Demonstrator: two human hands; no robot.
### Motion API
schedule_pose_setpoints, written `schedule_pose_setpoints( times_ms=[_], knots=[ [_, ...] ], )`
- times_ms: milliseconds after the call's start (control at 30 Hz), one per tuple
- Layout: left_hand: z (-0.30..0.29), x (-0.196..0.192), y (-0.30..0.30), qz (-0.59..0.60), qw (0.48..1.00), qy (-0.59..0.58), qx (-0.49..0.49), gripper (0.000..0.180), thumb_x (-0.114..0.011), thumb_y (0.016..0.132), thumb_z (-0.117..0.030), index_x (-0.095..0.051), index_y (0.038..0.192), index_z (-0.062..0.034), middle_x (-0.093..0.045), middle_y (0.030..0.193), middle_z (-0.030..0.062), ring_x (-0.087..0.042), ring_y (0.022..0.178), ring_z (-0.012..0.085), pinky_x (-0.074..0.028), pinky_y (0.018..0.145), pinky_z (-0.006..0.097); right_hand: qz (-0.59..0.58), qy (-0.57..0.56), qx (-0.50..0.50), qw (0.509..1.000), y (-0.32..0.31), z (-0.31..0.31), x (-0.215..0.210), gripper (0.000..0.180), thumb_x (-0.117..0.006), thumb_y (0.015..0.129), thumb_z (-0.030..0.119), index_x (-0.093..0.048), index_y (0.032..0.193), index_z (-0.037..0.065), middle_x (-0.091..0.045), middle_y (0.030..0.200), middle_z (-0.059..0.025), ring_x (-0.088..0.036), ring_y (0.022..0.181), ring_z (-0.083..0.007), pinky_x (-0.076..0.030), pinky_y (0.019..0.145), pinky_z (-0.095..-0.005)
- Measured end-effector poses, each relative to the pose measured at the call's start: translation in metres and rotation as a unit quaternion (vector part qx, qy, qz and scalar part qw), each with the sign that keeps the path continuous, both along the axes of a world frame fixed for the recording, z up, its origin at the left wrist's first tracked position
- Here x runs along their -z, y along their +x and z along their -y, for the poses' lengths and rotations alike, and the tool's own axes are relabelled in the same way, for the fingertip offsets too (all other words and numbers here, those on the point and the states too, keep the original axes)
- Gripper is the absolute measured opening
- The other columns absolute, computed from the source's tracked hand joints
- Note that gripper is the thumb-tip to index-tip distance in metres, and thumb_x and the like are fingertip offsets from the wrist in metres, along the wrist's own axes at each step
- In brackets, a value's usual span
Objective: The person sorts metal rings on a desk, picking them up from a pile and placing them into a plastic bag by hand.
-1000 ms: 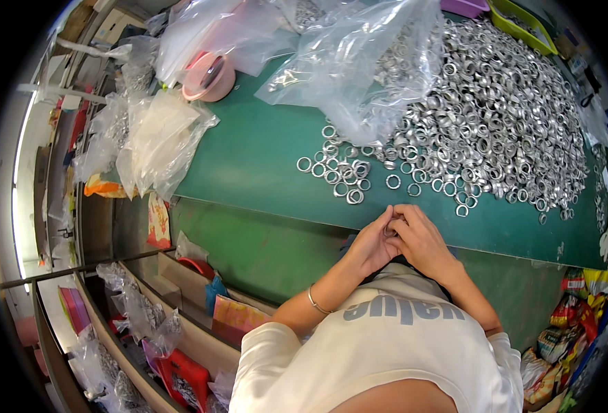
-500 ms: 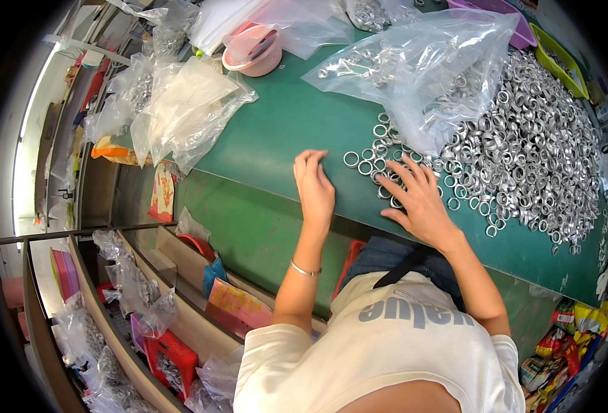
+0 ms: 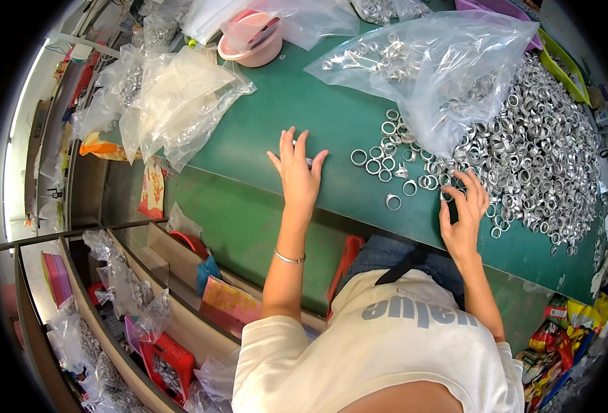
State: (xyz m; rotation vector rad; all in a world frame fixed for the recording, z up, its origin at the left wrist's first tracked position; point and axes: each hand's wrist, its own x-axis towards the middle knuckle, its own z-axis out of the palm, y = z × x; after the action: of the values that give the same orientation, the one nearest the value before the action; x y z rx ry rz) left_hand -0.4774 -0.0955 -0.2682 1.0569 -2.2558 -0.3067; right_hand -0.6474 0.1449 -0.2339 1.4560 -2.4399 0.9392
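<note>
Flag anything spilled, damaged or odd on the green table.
Nothing looks clearly damaged. Mildly odd: a clear plastic bag slumps against the metal ring pile, so it's unclear which rings are inside or underneath; one ring lies apart toward the front edge of the table.

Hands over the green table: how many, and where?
2: the left hand is left of the metal rings; the right hand is at their near edge. No other hand shows; any outside the view can't be counted.

Bright ovrl, w/ glare on clear plastic bag [image 3: 448,62] — fisheye bend at edges, corners blk.
</note>
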Motion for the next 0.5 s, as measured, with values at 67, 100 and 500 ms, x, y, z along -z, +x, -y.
schedule_pose_setpoints(
  times_ms=[67, 100, 500],
  knots=[
    [-0.001, -0.002, 0.002, -0.05, 0.997, 0.049, 0.041, 0.041, -0.068, 0.079, -0.007, -0.054, 0.117, -0.0025, -0.049, 0.128, 0.0142, -0.047, 0.118, 0.0339, -0.035, 0.097, 0.052, 0.013, -0.027, -0.022, 0.999, 0.009, 0.006, -0.005, 0.026, -0.068, 0.072, 0.006, -0.063, 0.098, 0.006, -0.055, 0.112, -0.0092, -0.049, 0.111, -0.0303, -0.029, 0.095, -0.0421],
    [0.0, -0.005, 0.003, -0.085, 0.989, 0.097, 0.073, 0.042, -0.068, 0.078, -0.005, -0.053, 0.117, -0.002, -0.05, 0.127, 0.0146, -0.048, 0.116, 0.0347, -0.038, 0.095, 0.049, 0.027, -0.02, -0.049, 0.998, 0.014, 0.011, -0.007, 0.03, -0.069, 0.072, 0.008, -0.062, 0.101, 0.007, -0.054, 0.11, -0.0081, -0.048, 0.106, -0.0289, -0.03, 0.093, -0.0424],
    [-0.033, -0.022, 0.004, -0.107, 0.99, 0.024, 0.088, 0.035, -0.072, 0.073, -0.001, -0.061, 0.106, -0.002, -0.056, 0.113, 0.0149, -0.051, 0.109, 0.0344, -0.04, 0.095, 0.043, -0.008, 0.035, -0.07, 0.997, 0.012, 0.014, 0.003, 0.037, -0.071, 0.073, 0.012, -0.059, 0.108, 0.006, -0.052, 0.115, -0.0069, -0.047, 0.106, -0.0288, -0.032, 0.089, -0.043]
  ],
)
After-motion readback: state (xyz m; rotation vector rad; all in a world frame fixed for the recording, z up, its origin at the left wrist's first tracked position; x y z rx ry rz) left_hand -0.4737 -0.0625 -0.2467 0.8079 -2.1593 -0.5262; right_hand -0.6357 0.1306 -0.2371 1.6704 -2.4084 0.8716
